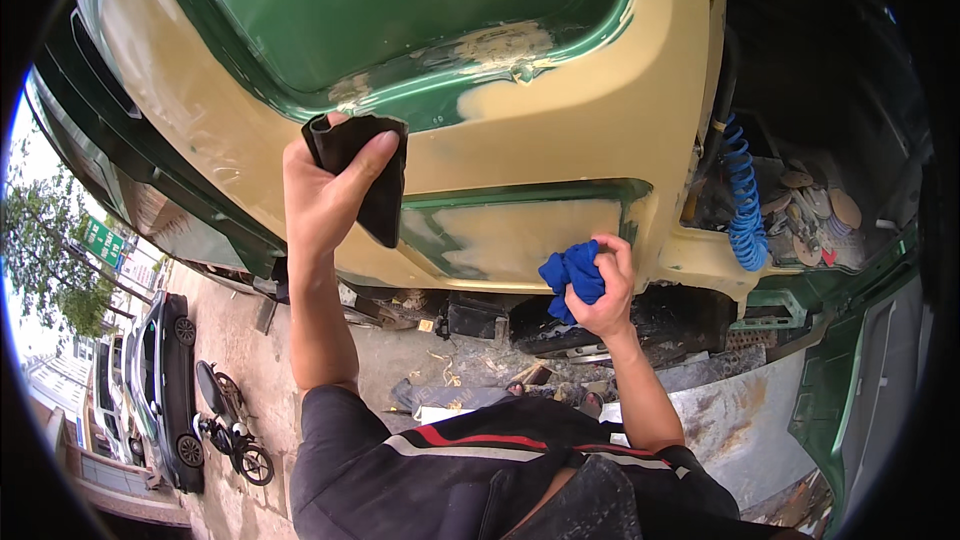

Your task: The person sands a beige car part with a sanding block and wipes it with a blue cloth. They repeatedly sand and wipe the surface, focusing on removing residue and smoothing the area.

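In front of me is a vehicle's green body panel (430, 20) with beige filler or primer (560, 130) over much of it. My left hand (322, 190) is raised by the panel, its thumb pressed on a folded black sheet of sandpaper (372, 175). Whether the sheet touches the panel I cannot tell. Lower and to the right, my right hand (612, 292) is closed around a crumpled blue cloth (574, 278), near the lower edge of the recessed beige area (530, 230).
A blue coiled air hose (742, 195) hangs at the right, beside a heap of sanding discs (810, 205) in the open cab. The green door (850, 400) stands open at far right. A motorcycle (235, 420) and a dark car (160, 390) are parked at left.
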`<move>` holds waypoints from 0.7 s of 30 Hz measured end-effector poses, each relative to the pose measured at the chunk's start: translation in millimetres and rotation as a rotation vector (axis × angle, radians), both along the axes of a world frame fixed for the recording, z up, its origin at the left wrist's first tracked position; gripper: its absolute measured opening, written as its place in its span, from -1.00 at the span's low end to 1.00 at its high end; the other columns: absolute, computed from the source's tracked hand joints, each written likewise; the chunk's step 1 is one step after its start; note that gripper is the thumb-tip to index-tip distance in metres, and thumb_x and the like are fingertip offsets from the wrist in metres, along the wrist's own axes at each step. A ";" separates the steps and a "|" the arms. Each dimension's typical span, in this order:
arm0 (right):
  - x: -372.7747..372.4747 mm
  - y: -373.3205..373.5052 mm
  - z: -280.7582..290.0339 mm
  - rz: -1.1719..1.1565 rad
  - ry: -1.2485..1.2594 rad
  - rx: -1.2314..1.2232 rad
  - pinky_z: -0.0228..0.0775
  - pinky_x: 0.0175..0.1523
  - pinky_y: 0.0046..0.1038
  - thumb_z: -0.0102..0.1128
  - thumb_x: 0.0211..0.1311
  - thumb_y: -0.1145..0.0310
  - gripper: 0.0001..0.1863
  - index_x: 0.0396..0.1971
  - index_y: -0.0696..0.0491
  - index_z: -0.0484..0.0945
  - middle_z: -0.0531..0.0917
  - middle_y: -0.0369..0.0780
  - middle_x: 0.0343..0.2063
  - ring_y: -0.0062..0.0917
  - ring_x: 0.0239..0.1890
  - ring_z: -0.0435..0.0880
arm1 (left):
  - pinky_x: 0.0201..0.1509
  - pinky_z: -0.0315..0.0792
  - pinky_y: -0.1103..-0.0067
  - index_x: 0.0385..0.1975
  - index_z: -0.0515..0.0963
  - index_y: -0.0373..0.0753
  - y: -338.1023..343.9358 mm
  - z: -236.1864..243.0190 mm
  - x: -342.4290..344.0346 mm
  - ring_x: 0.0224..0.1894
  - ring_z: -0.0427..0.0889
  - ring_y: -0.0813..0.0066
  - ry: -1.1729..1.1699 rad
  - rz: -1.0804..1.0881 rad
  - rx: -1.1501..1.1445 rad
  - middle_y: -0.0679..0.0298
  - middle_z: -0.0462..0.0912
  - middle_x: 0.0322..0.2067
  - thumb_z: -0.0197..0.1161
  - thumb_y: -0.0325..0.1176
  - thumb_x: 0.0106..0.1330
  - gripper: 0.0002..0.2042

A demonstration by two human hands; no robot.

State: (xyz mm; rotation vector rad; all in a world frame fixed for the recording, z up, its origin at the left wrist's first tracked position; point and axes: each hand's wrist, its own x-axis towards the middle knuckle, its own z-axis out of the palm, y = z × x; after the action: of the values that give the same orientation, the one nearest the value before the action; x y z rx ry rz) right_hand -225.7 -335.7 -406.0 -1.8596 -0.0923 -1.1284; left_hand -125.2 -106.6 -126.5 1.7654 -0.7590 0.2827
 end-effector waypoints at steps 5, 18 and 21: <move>-24.2 36.2 -7.9 -0.030 0.161 0.172 0.50 0.07 -0.28 0.45 -0.19 0.45 -0.57 -0.23 0.25 0.55 0.55 -0.02 -0.06 -0.15 -0.05 0.64 | -0.15 0.58 0.59 -0.06 0.61 -0.38 35.0 -151.3 -32.6 -0.29 0.68 0.59 0.610 -0.258 -0.414 0.29 0.70 -0.28 0.44 -0.41 0.28 -0.71; -58.0 103.1 -14.1 -0.031 0.294 0.088 0.09 0.46 -0.14 0.12 0.47 0.10 -0.43 0.10 0.37 0.39 0.29 0.13 0.36 0.01 0.40 0.27 | 0.14 0.44 0.38 -0.35 0.50 -0.11 7.2 -313.4 -32.1 -0.11 0.56 0.50 1.408 -1.070 -0.457 0.44 0.56 -0.32 0.51 -0.31 0.28 -0.77; -85.9 117.8 -52.4 -0.173 0.341 0.209 0.10 0.47 -0.12 0.09 0.51 0.03 -0.41 0.17 0.31 0.43 0.30 0.12 0.37 0.02 0.38 0.29 | 0.37 0.42 0.27 0.14 0.54 -0.18 -2.5 -344.1 -43.0 0.18 0.58 0.32 1.526 -0.978 -0.365 0.26 0.63 0.10 0.45 -0.32 0.33 -0.59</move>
State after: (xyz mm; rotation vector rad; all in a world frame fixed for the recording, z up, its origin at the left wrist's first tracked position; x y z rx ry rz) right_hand -311.6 -217.9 -458.3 -1.8678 0.3733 -0.8806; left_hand -168.2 -109.1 -470.6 0.6756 -0.2662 -1.3463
